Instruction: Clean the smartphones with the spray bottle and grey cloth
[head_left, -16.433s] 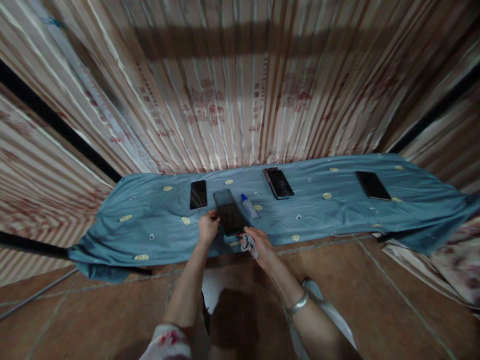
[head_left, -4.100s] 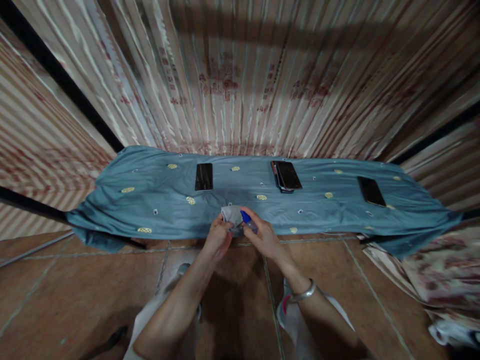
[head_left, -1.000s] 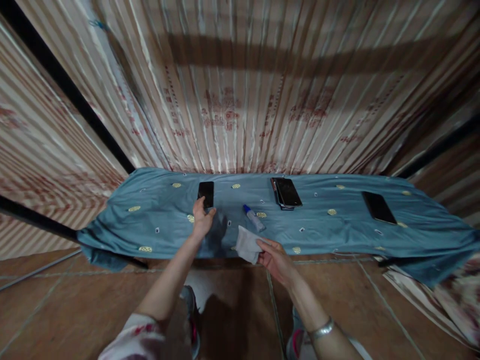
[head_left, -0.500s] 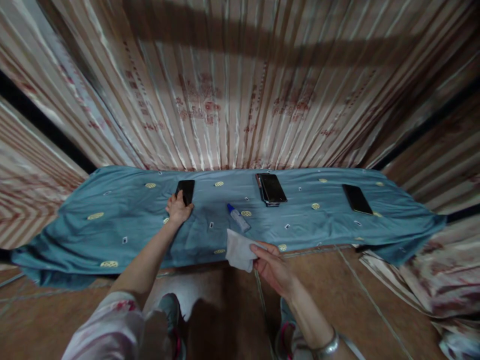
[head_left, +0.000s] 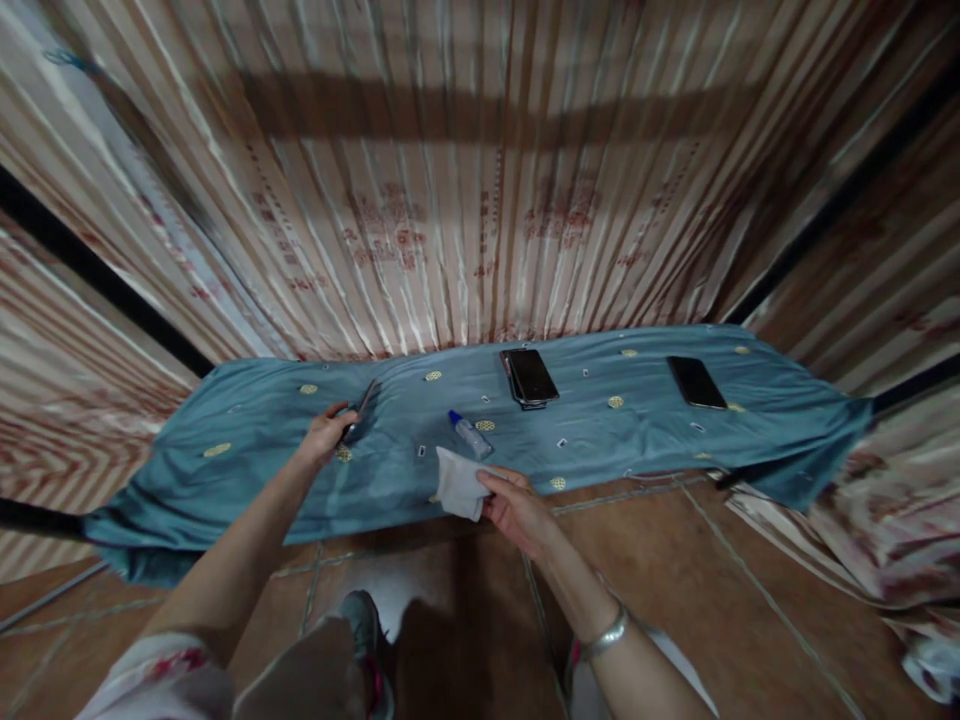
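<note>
My left hand (head_left: 330,432) is closed on a dark smartphone (head_left: 365,404), which is tipped up on its edge just over the blue cloth (head_left: 390,490). Between the thumb and fingers of my right hand (head_left: 517,508) is a white wipe (head_left: 459,484), hanging out to the left over the cloth's front edge. Beyond the wipe lies a small clear bottle (head_left: 471,437) with a blue cap. A stack of phones (head_left: 532,376), the top one black, rests near the back. Farther right, a black tablet or large phone (head_left: 696,382) lies flat.
Behind the cloth-covered surface hangs a striped, patterned curtain (head_left: 450,180). Dark poles (head_left: 105,270) slant along both sides. Below is a brown tiled floor (head_left: 450,620) with my shoe (head_left: 367,640) on it. Bunched fabric (head_left: 847,540) sits at the right.
My left hand has picked up the phone that lay flat and tilted it onto its edge. The right hand still pinches the wipe. The view has shifted slightly.
</note>
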